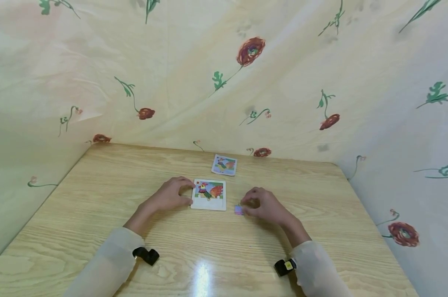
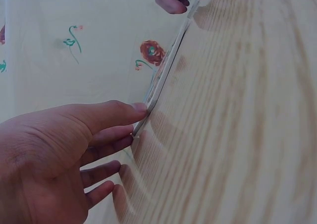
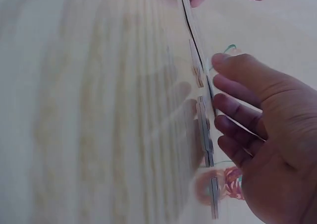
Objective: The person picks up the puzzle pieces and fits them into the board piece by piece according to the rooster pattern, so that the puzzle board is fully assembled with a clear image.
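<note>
A white-framed rooster puzzle (image 1: 208, 205) lies on the table, its upper part filled with picture and its lower strip white. My left hand (image 1: 173, 193) holds its left edge, the thumb near the lower corner and the index finger higher up. In the left wrist view, the thumb (image 2: 134, 108) rests against the frame's edge. My right hand (image 1: 264, 206) hovers at a small purple puzzle piece (image 1: 238, 210) right of the frame. The right wrist view shows thumb and fingers apart over flat puzzle pieces (image 3: 203, 130) seen edge-on, with nothing gripped between them.
Behind the puzzle lies a square card (image 1: 224, 165) with a matching rooster picture. The pale wooden table (image 1: 194, 255) meets a flowered cloth (image 1: 179, 82) at the back and sides. Black bands (image 1: 146, 255) are worn on both wrists.
</note>
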Available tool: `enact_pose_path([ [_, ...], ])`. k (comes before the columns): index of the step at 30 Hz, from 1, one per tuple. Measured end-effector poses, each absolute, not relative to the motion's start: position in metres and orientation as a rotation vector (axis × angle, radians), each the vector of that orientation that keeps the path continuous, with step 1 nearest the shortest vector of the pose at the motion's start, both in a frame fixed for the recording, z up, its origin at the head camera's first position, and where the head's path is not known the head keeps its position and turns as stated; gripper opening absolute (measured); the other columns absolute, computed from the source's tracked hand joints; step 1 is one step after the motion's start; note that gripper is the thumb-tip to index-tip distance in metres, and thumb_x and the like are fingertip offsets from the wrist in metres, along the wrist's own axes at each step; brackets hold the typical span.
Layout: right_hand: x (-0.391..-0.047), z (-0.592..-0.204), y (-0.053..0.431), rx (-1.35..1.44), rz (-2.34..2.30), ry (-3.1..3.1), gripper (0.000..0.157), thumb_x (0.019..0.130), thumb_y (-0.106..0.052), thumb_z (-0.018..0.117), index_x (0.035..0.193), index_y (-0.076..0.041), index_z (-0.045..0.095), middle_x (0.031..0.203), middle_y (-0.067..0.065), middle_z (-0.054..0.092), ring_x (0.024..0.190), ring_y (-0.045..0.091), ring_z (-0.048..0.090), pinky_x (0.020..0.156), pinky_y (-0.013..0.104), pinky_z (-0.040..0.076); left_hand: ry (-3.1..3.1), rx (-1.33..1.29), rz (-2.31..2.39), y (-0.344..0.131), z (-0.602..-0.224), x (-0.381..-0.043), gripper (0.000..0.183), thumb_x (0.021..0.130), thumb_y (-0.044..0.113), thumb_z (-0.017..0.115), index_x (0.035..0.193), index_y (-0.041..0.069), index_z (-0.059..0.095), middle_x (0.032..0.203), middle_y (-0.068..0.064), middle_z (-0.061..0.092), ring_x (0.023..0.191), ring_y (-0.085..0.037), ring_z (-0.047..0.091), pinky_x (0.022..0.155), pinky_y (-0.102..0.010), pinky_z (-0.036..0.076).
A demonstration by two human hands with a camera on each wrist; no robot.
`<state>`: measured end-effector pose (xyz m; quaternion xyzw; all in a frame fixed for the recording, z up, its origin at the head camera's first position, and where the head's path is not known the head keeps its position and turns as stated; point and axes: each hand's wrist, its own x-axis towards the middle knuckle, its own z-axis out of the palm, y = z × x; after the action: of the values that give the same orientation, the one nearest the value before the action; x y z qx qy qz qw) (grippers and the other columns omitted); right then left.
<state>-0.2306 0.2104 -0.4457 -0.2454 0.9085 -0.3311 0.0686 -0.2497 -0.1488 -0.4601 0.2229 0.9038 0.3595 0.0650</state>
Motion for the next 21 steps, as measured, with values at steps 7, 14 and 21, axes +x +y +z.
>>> enact_pose_path([
  [7,-0.2254,-0.4485,0.2118,-0.806,-0.931,2.751,0.020,0.088,-0.022,0.083,0.106,-0.013,0.079,0.116,0.006,0.066,0.105,0.021,0.059,0.085,0.030,0.051,2.709,0.650,1.095,-0.1478,-0.4594,-0.2488,0.048,0.089,0.024,0.078,0.133,0.010,0.068,0.142,-0.011,0.061,0.138,-0.039,0.050,0.115,-0.061,0.040],
  [14,-0.2246,-0.4504,0.2090,-0.818,-0.908,2.795,0.017,0.087,-0.021,0.083,0.103,-0.015,0.079,0.114,0.004,0.066,0.107,0.020,0.058,0.087,0.033,0.050,2.717,0.652,1.087,-0.1482,-0.4584,-0.2480,0.048,0.088,0.024,0.079,0.133,0.010,0.068,0.142,-0.012,0.061,0.138,-0.040,0.050,0.115,-0.061,0.040],
  [21,-0.2277,-0.4530,0.2084,-0.751,-0.982,2.775,0.016,0.087,-0.020,0.083,0.103,-0.018,0.079,0.114,0.002,0.067,0.108,0.020,0.058,0.091,0.035,0.050,2.713,0.661,1.092,-0.1492,-0.4588,-0.2488,0.048,0.089,0.024,0.078,0.133,0.010,0.068,0.142,-0.012,0.061,0.138,-0.041,0.050,0.114,-0.062,0.040],
])
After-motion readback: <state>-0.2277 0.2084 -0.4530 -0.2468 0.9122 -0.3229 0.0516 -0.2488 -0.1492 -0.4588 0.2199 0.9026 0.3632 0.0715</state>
